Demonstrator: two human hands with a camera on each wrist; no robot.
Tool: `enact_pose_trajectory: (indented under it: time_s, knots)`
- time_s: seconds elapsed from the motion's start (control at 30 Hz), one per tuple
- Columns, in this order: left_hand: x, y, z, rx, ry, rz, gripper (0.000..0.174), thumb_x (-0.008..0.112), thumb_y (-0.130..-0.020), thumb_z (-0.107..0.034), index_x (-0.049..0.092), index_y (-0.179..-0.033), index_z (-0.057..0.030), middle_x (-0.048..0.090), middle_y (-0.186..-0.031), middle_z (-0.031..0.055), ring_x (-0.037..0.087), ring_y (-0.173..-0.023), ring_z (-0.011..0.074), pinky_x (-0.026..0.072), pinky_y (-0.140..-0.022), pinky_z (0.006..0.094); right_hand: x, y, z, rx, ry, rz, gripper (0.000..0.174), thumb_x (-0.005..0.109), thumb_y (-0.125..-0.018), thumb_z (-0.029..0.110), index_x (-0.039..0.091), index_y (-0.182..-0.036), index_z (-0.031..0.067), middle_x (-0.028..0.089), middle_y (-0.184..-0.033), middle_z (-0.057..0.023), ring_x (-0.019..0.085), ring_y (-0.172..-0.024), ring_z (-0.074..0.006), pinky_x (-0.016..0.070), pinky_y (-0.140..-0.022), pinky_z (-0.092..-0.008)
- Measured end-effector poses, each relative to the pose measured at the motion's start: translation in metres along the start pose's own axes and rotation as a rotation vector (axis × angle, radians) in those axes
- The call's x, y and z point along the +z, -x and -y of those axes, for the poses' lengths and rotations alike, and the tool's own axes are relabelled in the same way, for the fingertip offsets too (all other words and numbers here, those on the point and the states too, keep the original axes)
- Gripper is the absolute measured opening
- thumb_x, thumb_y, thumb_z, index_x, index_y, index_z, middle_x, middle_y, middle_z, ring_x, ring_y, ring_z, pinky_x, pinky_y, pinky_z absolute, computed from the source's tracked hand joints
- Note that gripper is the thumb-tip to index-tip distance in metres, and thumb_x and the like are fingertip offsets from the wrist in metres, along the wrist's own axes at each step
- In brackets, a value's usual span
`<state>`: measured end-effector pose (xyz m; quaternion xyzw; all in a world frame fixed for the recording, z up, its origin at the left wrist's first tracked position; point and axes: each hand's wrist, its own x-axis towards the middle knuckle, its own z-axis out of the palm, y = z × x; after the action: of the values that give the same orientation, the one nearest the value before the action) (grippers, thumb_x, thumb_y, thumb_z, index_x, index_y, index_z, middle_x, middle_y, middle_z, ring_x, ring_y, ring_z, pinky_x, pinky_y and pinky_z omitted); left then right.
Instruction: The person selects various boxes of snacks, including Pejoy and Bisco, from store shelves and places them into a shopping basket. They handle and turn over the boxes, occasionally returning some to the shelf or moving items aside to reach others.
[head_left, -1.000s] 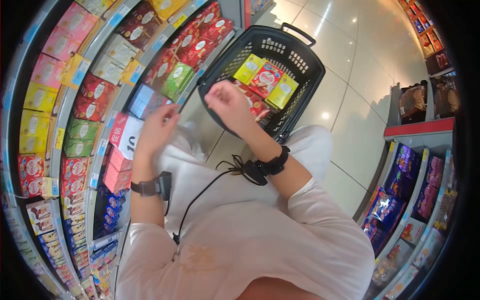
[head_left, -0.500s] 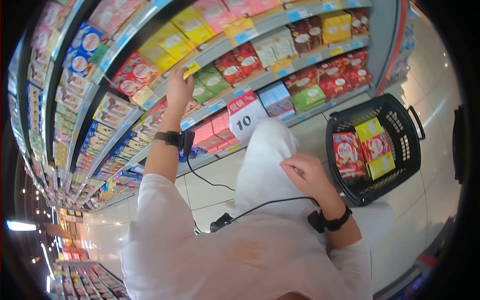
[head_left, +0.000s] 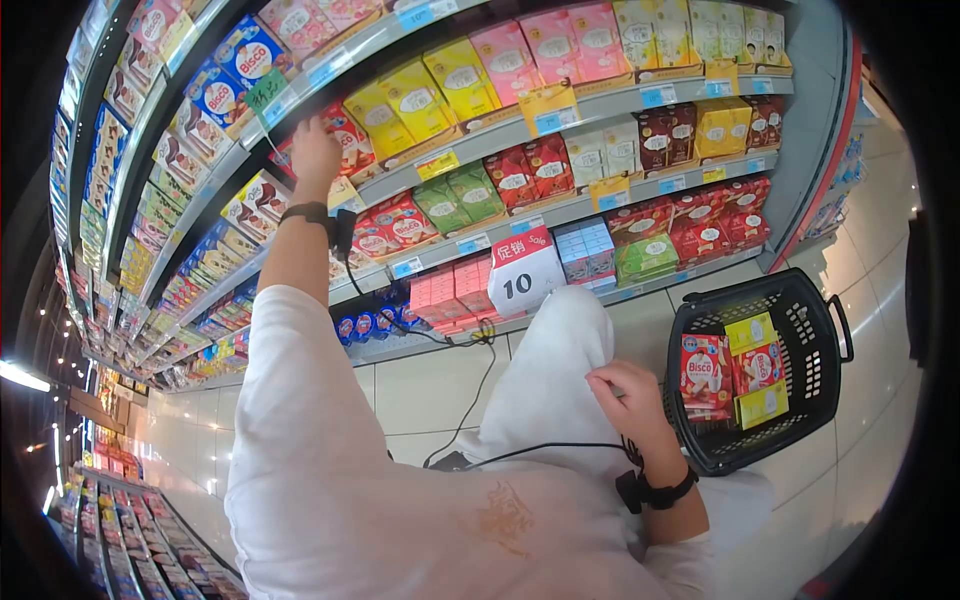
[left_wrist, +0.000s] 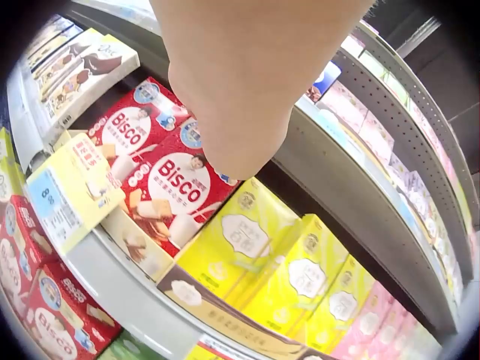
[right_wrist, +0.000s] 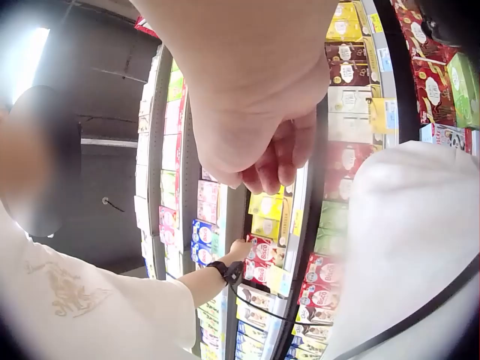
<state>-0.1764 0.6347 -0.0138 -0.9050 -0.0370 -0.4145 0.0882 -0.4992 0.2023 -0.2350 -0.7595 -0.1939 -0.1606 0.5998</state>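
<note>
My left hand [head_left: 316,158] reaches to a red Bisco biscuit box [head_left: 354,146] on a middle shelf, at the left of a row of yellow boxes. Seen from the left wrist, two such boxes stand side by side, and the hand overlaps the top of the nearer Bisco box [left_wrist: 178,180]. Its fingertips are hidden behind the hand, so I cannot tell whether they grip the box. Near my knee, my right hand [head_left: 634,400] hangs with loosely curled fingers and holds nothing. The right wrist view shows the same right hand [right_wrist: 251,112] from close up.
A black shopping basket [head_left: 810,345] stands on the floor at right, with red Bisco boxes and yellow boxes inside. A price sign [head_left: 525,278] marked 10 fronts the lowest shelf. A cable [head_left: 480,385] trails past the legs. A yellow price tag [left_wrist: 69,196] juts from the shelf edge.
The view has turned from the basket toward the shelves. My left hand has moved up and left to the red Bisco boxes. The right hand has moved away from the basket toward the knee.
</note>
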Motion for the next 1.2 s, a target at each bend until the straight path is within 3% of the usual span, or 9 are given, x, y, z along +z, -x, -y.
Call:
enact_pose_trajectory:
  time_s: [0.17,0.27,0.3,0.37,0.5,0.53,0.7,0.87,1.2]
  knots:
    - [0.0,-0.016,0.014,0.011,-0.083,0.082,0.05,0.061,-0.082,-0.02,0.047,-0.129,-0.0142,0.055,-0.123,0.0116,0.051,-0.119,0.0305,0.047,-0.091,0.0488,0.002,0.001,-0.009,0.024,-0.004,0.011,0.003,0.066,-0.081,0.004,0.065,-0.081,0.0006,0.064,-0.074,-0.0118,0.062,-0.066,-0.0267,0.0483,-0.06,-0.0328]
    - [0.001,-0.031,0.009,0.057,-0.179,0.286,0.074,0.064,-0.079,-0.017,0.032,-0.146,-0.017,0.042,-0.142,0.0146,0.046,-0.127,0.0337,0.0443,-0.098,0.0469,0.005,0.0,-0.012,0.031,-0.006,0.004,0.004,0.067,-0.081,0.004,0.065,-0.082,0.001,0.064,-0.074,-0.0117,0.062,-0.066,-0.0268,0.048,-0.059,-0.033]
    - [0.002,-0.032,0.007,0.07,-0.173,0.293,0.074,0.064,-0.079,-0.017,0.032,-0.146,-0.017,0.042,-0.142,0.0146,0.046,-0.127,0.0337,0.0443,-0.098,0.0469,0.005,0.002,-0.013,0.031,-0.005,0.002,0.004,0.067,-0.081,0.005,0.065,-0.082,0.0014,0.064,-0.075,-0.0115,0.061,-0.066,-0.027,0.0477,-0.059,-0.0332]
    - [-0.005,-0.035,-0.003,0.101,-0.225,0.33,0.047,0.067,-0.079,-0.023,0.056,-0.124,-0.0178,0.054,-0.13,0.0085,0.048,-0.124,0.0292,0.043,-0.096,0.0501,0.005,0.002,-0.014,0.042,0.008,0.01,0.004,0.067,-0.081,0.005,0.065,-0.082,0.0018,0.064,-0.075,-0.0114,0.061,-0.065,-0.0272,0.0473,-0.058,-0.0333]
    - [0.0,-0.045,0.001,0.065,-0.229,0.421,0.047,0.069,-0.077,-0.026,0.059,-0.122,-0.0163,0.053,-0.133,0.0133,0.052,-0.121,0.0315,0.044,-0.095,0.0489,0.008,0.002,-0.019,0.045,0.017,0.023,0.004,0.067,-0.082,0.006,0.064,-0.081,0.003,0.062,-0.073,-0.0111,0.059,-0.065,-0.0275,0.0463,-0.058,-0.0333]
    - [-0.005,-0.046,-0.001,0.046,-0.214,0.461,0.083,0.067,-0.073,-0.014,0.03,-0.147,-0.0191,0.047,-0.138,0.0174,0.05,-0.123,0.0358,0.0461,-0.097,0.0468,0.008,0.002,-0.02,0.05,0.014,0.022,0.004,0.067,-0.082,0.006,0.064,-0.081,0.003,0.062,-0.073,-0.0111,0.059,-0.065,-0.0275,0.0463,-0.058,-0.0333]
    - [-0.009,-0.052,0.012,0.142,-0.152,0.374,0.065,0.071,-0.072,-0.021,0.049,-0.133,-0.0139,0.053,-0.128,0.0198,0.054,-0.115,0.037,0.0473,-0.093,0.0448,0.005,0.0,-0.015,0.012,0.03,0.026,0.004,0.066,-0.082,0.007,0.064,-0.081,0.0034,0.061,-0.071,-0.0101,0.059,-0.064,-0.0266,0.0463,-0.058,-0.0333]
    - [-0.008,-0.05,0.043,0.252,-0.023,0.34,0.058,0.073,-0.072,-0.021,0.052,-0.125,-0.0085,0.059,-0.119,0.0181,0.058,-0.108,0.0376,0.0475,-0.089,0.0443,0.006,-0.001,-0.015,-0.009,0.029,0.029,0.005,0.066,-0.082,0.006,0.064,-0.08,0.0031,0.061,-0.07,-0.0097,0.059,-0.063,-0.0262,0.0461,-0.058,-0.0335]
    - [-0.127,0.026,-0.001,0.368,0.164,0.017,0.045,0.071,-0.079,-0.019,0.054,-0.119,-0.0077,0.062,-0.108,0.0145,0.061,-0.095,0.0343,0.0502,-0.077,0.0408,0.005,-0.001,-0.005,-0.045,0.012,0.035,0.004,0.066,-0.081,0.006,0.064,-0.08,0.0029,0.062,-0.071,-0.0102,0.06,-0.064,-0.0263,0.0465,-0.059,-0.0338]
